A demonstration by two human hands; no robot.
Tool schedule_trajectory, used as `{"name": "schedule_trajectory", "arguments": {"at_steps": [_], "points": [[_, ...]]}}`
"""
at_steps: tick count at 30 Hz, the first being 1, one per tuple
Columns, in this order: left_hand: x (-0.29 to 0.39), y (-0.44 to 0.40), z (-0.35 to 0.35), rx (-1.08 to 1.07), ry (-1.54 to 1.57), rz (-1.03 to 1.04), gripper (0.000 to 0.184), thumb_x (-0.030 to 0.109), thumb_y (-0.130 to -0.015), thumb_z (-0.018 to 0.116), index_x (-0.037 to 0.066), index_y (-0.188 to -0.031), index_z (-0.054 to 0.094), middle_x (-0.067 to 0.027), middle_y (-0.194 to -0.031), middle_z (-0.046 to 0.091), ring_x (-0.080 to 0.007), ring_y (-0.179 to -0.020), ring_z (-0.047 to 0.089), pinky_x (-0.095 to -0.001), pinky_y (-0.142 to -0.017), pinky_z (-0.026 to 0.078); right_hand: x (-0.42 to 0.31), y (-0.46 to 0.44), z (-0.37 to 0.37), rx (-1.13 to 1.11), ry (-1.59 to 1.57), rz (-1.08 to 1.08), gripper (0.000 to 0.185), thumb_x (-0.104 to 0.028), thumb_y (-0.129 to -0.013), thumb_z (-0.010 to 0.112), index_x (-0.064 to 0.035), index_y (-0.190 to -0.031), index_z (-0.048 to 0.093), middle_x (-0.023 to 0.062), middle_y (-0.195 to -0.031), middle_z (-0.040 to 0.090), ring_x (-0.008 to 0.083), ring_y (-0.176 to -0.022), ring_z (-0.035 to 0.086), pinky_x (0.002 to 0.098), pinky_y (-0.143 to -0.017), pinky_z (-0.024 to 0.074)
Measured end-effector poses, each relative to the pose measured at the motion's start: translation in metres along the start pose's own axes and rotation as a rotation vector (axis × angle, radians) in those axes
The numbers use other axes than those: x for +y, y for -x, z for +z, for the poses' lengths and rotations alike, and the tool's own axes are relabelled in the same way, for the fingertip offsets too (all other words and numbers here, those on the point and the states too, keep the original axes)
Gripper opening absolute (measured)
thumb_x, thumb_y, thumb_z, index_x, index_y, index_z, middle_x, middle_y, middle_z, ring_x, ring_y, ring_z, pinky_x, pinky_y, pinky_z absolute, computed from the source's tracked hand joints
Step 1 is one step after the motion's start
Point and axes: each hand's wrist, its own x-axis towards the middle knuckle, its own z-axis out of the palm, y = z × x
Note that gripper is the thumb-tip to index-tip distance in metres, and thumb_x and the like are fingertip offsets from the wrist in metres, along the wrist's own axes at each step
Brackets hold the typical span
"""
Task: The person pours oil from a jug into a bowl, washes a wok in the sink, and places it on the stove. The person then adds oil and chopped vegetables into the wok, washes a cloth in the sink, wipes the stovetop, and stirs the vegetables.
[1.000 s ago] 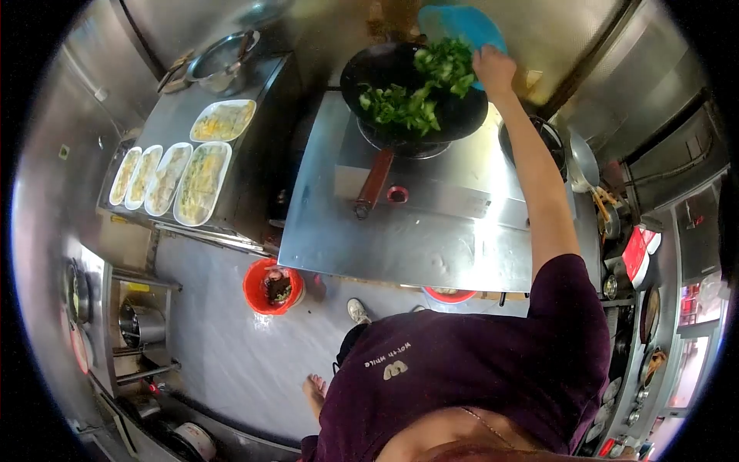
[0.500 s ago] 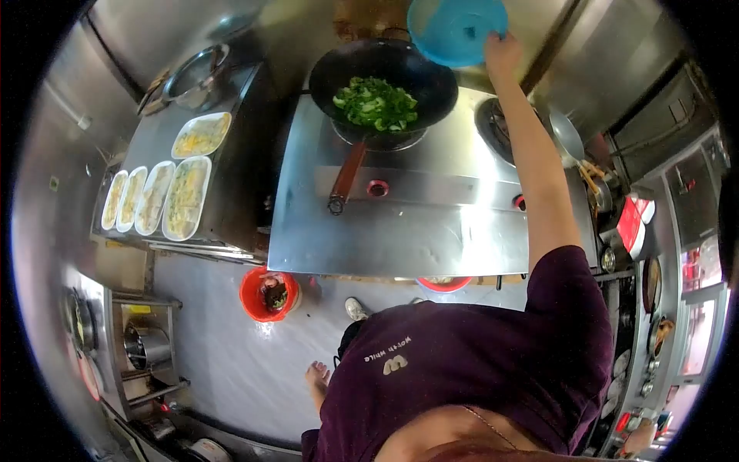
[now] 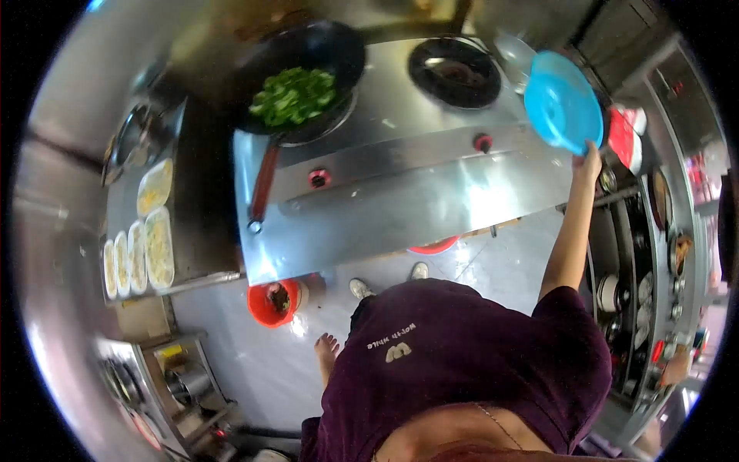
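My right hand (image 3: pixel 588 163) grips the rim of a blue plastic basin (image 3: pixel 563 104), held out over the right end of the steel stove (image 3: pixel 369 223). No greens show inside the basin. Chopped green vegetables (image 3: pixel 292 96) lie in the black wok (image 3: pixel 339 50) on the left burner, its wooden handle (image 3: pixel 264 181) pointing toward me. Down at my left side hangs my left hand (image 3: pixel 327 344), empty, with its fingers apart, above the floor and near the red bucket (image 3: pixel 269 306).
White trays of food (image 3: pixel 159 246) and a metal bowl (image 3: pixel 137 135) sit on the left counter. A second burner (image 3: pixel 454 71) is at the stove's back right. Shelves with pots (image 3: pixel 612 292) line the right side. A red basin (image 3: pixel 435 246) shows below the stove's front edge.
The greens have dropped from the blue basin into the wok. My right hand has carried the emptied basin away to the right. The view has turned right; my left hand stays low.
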Motion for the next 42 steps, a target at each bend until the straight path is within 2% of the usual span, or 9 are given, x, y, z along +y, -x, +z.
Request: {"name": "schedule_trajectory", "arguments": {"at_steps": [3, 6, 10, 14, 27, 34, 36, 39, 42], "points": [[0.008, -0.009, 0.006, -0.035, -0.079, -0.050, 0.028, 0.017, -0.075, 0.054, 0.006, -0.101, 0.050, -0.0086, -0.086, 0.057, -0.0236, -0.073, 0.055, -0.0363, -0.065, 0.046, 0.037, -0.018, -0.132, 0.247, 0.224, 0.013, 0.024, -0.013, -0.076, 0.054, 0.0044, -0.092, 0.051, 0.0125, -0.089, 0.053, 0.0212, -0.078, 0.054, 0.0379, -0.065, 0.0456], [0.004, -0.047, 0.000, -0.233, -1.675, 0.938, 0.031, 0.013, -0.069, 0.057, 0.005, -0.098, 0.052, -0.0111, -0.082, 0.060, -0.0259, -0.077, 0.057, -0.0340, -0.066, 0.047, 0.062, -0.018, -0.172, 0.364, 0.178, 0.048, 0.024, -0.016, -0.077, 0.054, 0.0036, -0.092, 0.050, 0.0107, -0.085, 0.053, 0.0226, -0.073, 0.054, 0.0408, -0.054, 0.0462], [0.034, -0.006, 0.021, -0.338, -1.371, 1.211, 0.029, 0.013, -0.068, 0.056, 0.003, -0.095, 0.054, -0.0133, -0.075, 0.061, -0.0253, -0.067, 0.057, -0.0318, -0.062, 0.047, 0.097, -0.071, -0.174, 0.350, 0.116, 0.141, 0.025, -0.013, -0.076, 0.055, 0.0028, -0.095, 0.050, 0.0108, -0.085, 0.053, 0.0255, -0.072, 0.053, 0.0412, -0.056, 0.0461], [0.087, 0.039, 0.054, -0.234, -0.495, 0.161, 0.029, 0.022, -0.077, 0.050, 0.000, -0.095, 0.054, -0.0115, -0.082, 0.058, -0.0147, -0.055, 0.050, -0.0282, -0.049, 0.047, 0.094, -0.097, -0.138, 0.476, 0.001, 0.062, 0.013, -0.003, -0.070, 0.055, 0.0015, -0.079, 0.048, 0.0103, -0.070, 0.050, 0.0209, -0.053, 0.049, 0.0326, -0.043, 0.0417], [0.050, 0.104, 0.045, -0.041, -0.741, 0.288, 0.029, 0.026, -0.077, 0.051, 0.001, -0.091, 0.055, -0.0080, -0.077, 0.058, -0.0153, -0.058, 0.059, -0.0247, -0.044, 0.042, 0.117, -0.088, -0.189, 0.245, 0.108, 0.309, 0.048, -0.046, -0.078, 0.049, -0.0016, -0.094, 0.046, 0.0061, -0.066, 0.049, 0.0206, -0.058, 0.048, 0.0379, -0.064, 0.0453], [0.062, 0.048, 0.017, -0.066, -0.685, 0.237, 0.026, 0.024, -0.074, 0.053, -0.001, -0.078, 0.058, -0.0114, -0.069, 0.058, -0.0186, -0.052, 0.058, -0.0294, -0.047, 0.045, 0.174, 0.058, -0.254, 0.224, 0.117, 0.537, 0.018, -0.026, -0.079, 0.046, -0.0137, -0.066, 0.041, 0.0004, -0.049, 0.035, 0.0163, -0.046, 0.036, 0.0322, -0.048, 0.0344], [0.062, 0.008, -0.010, -0.137, -0.905, 0.543, 0.027, 0.025, -0.073, 0.053, -0.001, -0.078, 0.058, -0.0128, -0.069, 0.058, -0.0207, -0.058, 0.059, -0.0310, -0.053, 0.046, 0.217, 0.110, -0.297, 0.219, 0.369, 0.695, 0.023, -0.031, -0.079, 0.046, -0.0113, -0.067, 0.044, 0.0029, -0.051, 0.043, 0.0180, -0.046, 0.043, 0.0316, -0.046, 0.0390], [0.096, 0.019, -0.024, 0.029, -0.882, 0.391, 0.025, 0.024, -0.073, 0.053, 0.001, -0.081, 0.059, -0.0127, -0.071, 0.058, -0.0208, -0.065, 0.057, -0.0315, -0.058, 0.047, 0.267, 0.196, -0.364, -0.080, 0.820, 0.928, 0.028, -0.034, -0.084, 0.045, -0.0099, -0.098, 0.045, 0.0102, -0.067, 0.050, 0.0202, -0.052, 0.047, 0.0342, -0.043, 0.0407], [0.107, -0.015, -0.071, -0.018, -0.735, 0.517, 0.026, 0.023, -0.073, 0.054, 0.002, -0.086, 0.059, -0.0129, -0.076, 0.058, -0.0206, -0.069, 0.057, -0.0315, -0.060, 0.048, 0.282, 0.281, -0.382, -0.579, 0.978, 1.026, 0.025, -0.029, -0.081, 0.046, -0.0091, -0.097, 0.045, 0.0108, -0.066, 0.053, 0.0195, -0.050, 0.051, 0.0308, -0.039, 0.0382]]}}
